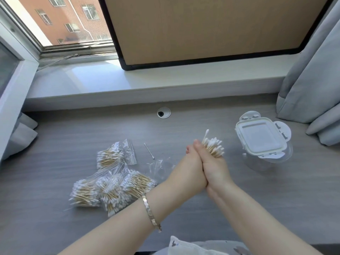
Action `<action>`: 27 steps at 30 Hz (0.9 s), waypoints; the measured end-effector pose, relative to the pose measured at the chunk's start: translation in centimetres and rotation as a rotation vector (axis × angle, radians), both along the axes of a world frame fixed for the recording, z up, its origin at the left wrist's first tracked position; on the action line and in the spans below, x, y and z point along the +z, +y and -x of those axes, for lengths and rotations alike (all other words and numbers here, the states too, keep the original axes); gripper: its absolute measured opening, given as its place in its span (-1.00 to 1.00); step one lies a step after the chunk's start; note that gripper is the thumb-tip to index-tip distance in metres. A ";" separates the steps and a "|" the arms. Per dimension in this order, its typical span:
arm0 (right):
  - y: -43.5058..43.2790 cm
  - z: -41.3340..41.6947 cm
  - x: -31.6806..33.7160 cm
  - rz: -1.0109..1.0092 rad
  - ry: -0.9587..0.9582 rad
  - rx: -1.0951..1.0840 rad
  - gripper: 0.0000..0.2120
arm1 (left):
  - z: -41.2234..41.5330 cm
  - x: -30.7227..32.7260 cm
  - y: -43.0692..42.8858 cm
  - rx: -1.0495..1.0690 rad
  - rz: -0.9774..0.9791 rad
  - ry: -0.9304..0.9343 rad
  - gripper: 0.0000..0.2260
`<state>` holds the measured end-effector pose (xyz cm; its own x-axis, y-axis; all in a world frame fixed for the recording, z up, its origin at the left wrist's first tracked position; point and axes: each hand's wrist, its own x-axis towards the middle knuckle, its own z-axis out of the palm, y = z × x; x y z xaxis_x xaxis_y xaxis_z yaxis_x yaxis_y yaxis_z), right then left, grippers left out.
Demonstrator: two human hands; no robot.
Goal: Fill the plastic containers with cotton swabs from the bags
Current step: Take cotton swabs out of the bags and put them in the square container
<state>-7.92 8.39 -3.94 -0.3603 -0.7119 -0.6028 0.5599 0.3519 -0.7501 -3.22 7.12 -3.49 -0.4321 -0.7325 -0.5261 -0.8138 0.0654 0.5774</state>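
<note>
Left hand point(191, 168), right hand point(216, 169): pressed side by side, fingers curled round swab bundle point(214, 146), centre-right of frame. Held bundle tips up, clear of desk point(202, 122), one swab poking above rest, just left of container point(268, 162). Noted lid point(259, 136) lying skewed on container, clips out, mouth mostly covered.

Judged step: squaring up loose handful before loading. Judged next move: lid off or shoved aside first, one hand freed for that without spilling bundle, then bundle lowered in. Judged task early; container seemingly empty, clear wall hard to read.

Counted four full bags point(112, 188) heaped lower left. Spotted emptied bag point(158, 167) and stray swab point(149, 153) between heap and hands.

Logged grey wood-grain desk, grommet point(163, 112) upper centre, white sill point(165, 80) behind. Logged window point(60, 21) upper left, brown board point(202, 28) top centre, grey curtain point(316, 70) right edge, bracelet point(151, 214) on left wrist.
</note>
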 end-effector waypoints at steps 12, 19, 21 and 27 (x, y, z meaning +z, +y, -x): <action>-2.1 3.2 2.5 0.298 0.162 -0.341 -0.65 | -0.7 0.1 -1.2 0.873 -0.839 1.122 -0.49; -0.6 2.1 3.0 0.547 0.552 -0.118 -0.66 | -0.1 1.3 -2.2 0.971 -1.184 1.339 -0.46; -0.4 2.1 2.8 0.550 0.556 -0.146 -0.64 | 0.0 1.6 -2.1 0.949 -1.194 1.350 -0.43; -0.7 1.8 3.7 0.550 0.556 -0.256 -0.70 | 0.3 1.4 -1.6 0.974 -1.177 1.275 -0.37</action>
<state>-9.69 7.69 -0.25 -0.6950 -0.7085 0.1229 0.0686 -0.2354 -0.9695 -3.54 5.50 -2.12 -0.6221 -0.4964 -0.6055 0.5093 -0.8439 0.1685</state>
